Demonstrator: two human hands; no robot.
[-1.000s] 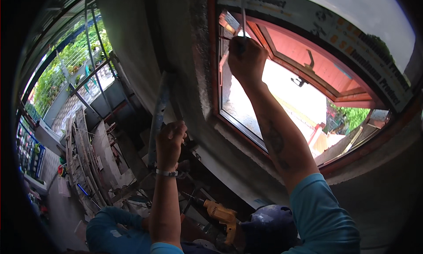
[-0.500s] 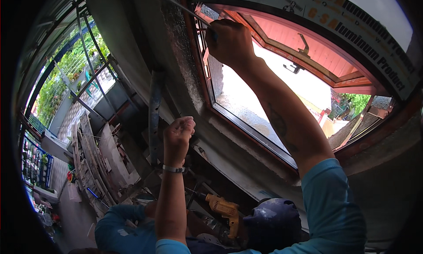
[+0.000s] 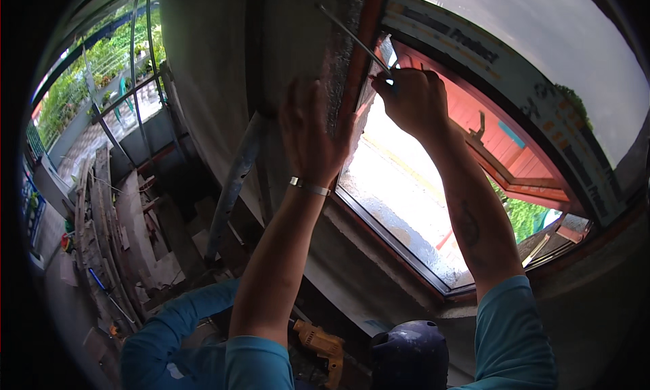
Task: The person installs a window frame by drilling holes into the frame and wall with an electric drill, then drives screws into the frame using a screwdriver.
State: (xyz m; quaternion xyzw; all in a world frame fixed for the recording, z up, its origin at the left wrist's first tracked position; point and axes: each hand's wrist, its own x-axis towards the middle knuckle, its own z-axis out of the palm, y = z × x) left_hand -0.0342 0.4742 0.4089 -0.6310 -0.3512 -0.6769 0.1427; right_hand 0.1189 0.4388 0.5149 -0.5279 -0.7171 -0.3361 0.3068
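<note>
My right hand [image 3: 414, 104] is closed around a screwdriver with a long thin metal shaft [image 3: 353, 39]. Its handle is mostly hidden in my fist. The shaft points up and left, crossing the window's reddish-brown frame [image 3: 367, 45] toward the wall. My left hand [image 3: 313, 136] is raised beside the left side of that frame, open and slightly blurred, with nothing seen in it. Whether its fingers touch the wall or the frame I cannot tell. Beyond my right arm, a hinged sash with a metal handle [image 3: 478, 124] stands tilted outward.
A person in a dark cap [image 3: 409, 356] is close below, and a bent blue sleeve [image 3: 186, 315] shows at lower left. Near them is a yellow drill [image 3: 321, 346]. A worn pole [image 3: 233, 187] leans by the wall. Wooden planks [image 3: 101, 214] are piled at left, below a metal grille [image 3: 135, 92].
My left hand has risen from below and opened, coming up beside the window frame. My right hand still grips the screwdriver. The whole view has shifted, with the window now further right.
</note>
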